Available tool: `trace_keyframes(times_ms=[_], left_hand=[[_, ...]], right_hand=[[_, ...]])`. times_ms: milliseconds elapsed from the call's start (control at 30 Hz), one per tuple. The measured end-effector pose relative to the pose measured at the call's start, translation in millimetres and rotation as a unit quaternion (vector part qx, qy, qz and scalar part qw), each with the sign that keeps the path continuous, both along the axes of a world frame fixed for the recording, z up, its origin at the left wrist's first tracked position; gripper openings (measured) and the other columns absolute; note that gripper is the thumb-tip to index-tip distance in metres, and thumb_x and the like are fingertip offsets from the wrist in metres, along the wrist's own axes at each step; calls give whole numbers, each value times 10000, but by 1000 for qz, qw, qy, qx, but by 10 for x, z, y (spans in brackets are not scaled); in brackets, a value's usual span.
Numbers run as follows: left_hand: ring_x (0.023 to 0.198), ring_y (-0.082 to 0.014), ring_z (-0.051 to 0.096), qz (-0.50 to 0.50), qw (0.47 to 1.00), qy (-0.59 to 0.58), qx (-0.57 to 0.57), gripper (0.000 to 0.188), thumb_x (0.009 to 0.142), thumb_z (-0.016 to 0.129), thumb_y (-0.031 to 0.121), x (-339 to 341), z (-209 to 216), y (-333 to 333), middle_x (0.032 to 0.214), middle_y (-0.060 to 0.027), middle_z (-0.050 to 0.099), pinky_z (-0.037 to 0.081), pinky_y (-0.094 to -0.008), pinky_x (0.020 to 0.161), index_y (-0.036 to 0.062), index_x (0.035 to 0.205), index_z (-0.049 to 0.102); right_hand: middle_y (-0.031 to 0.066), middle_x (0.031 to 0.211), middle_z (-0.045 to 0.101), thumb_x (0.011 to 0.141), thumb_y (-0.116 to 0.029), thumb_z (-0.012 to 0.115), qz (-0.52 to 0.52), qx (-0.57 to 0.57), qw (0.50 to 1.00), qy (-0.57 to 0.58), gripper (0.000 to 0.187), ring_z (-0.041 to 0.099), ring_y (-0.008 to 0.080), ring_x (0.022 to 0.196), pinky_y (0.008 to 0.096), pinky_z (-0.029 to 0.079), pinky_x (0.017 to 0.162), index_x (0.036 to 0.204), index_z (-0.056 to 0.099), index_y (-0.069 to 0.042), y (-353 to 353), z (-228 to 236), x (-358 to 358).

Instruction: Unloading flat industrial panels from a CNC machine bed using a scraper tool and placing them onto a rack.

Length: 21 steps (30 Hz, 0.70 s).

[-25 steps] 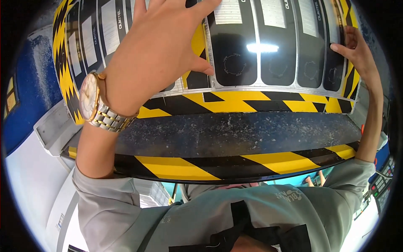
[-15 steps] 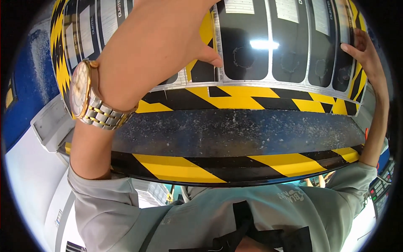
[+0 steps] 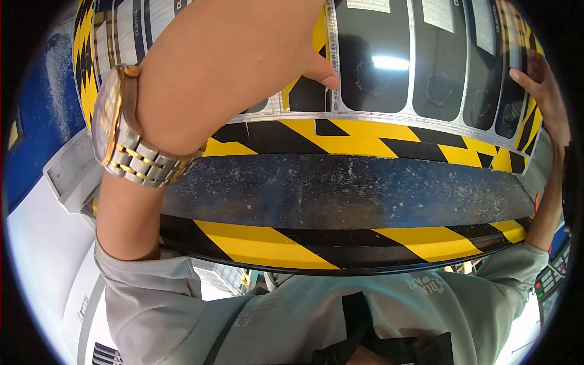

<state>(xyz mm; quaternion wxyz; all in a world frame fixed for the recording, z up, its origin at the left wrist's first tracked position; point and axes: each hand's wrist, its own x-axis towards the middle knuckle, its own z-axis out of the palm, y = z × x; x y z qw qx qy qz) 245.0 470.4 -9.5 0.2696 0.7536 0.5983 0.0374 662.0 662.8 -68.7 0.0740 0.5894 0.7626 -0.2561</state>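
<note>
A sheet of glossy black panels [image 3: 374, 67] with rounded corners and pale borders lies across the far side, on a surface edged with yellow-and-black striped tape [image 3: 356, 146]. My left hand [image 3: 280, 48] reaches over the sheet from the left. Its thumb is stretched out by a pale strip between panels, while the other fingers are out of view past the top edge. A silver-and-gold watch [image 3: 131, 140] is on that wrist. At the sheet's right end is my right hand [image 3: 538, 79], thumb and fingers apart near the last panel. I cannot tell how firmly either hand touches the sheet.
Nearer to me runs a worn, speckled dark metal strip [image 3: 340, 191], then a front edge with striped tape [image 3: 316, 246]. A blue wall panel [image 3: 36, 146] and a grey bracket [image 3: 67, 176] stand at left. A button panel [image 3: 555, 271] shows at lower right.
The sheet and striped edges appear slightly further right in view, and both hands shift with them. Each hand stays at about the same place on the sheet.
</note>
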Motion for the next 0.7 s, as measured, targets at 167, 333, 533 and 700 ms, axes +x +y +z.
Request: trace_keyframes(times_ms=[167,333,533,700], left_hand=[[1481,-404,262,32,992,108,-56,928,701,919,308,33,54,52,1527,-261,380,291,-480,1210,5,1457,473],[1453,-397,299,2,1000,0,13,877,706,916,281,-94,48,-48,1478,-254,416,275,-519,1209,-4,1418,491],[1421,-389,343,-22,987,-127,91,817,711,912,248,-254,-140,-204,1419,-245,459,257,-566,1208,-16,1372,513],[1349,-378,400,0,999,-13,43,652,738,885,193,12,137,-30,1299,-216,482,224,-659,1183,-26,1227,513]], right_hand=[[149,1309,596,804,-538,807,28,14,997,-74,938,592,240,1237,331,411,1093,1468,397,-15,28,-69,-33],[147,1326,588,816,-580,776,17,26,999,-40,938,585,241,1250,346,403,1107,1475,395,-33,-39,40,2],[159,1338,580,806,-582,784,25,32,995,-90,951,580,249,1262,338,398,1114,1469,397,-20,29,53,-104],[169,1336,576,794,-573,802,30,51,993,-101,957,581,257,1258,312,402,1101,1451,409,2,-105,71,-167]])
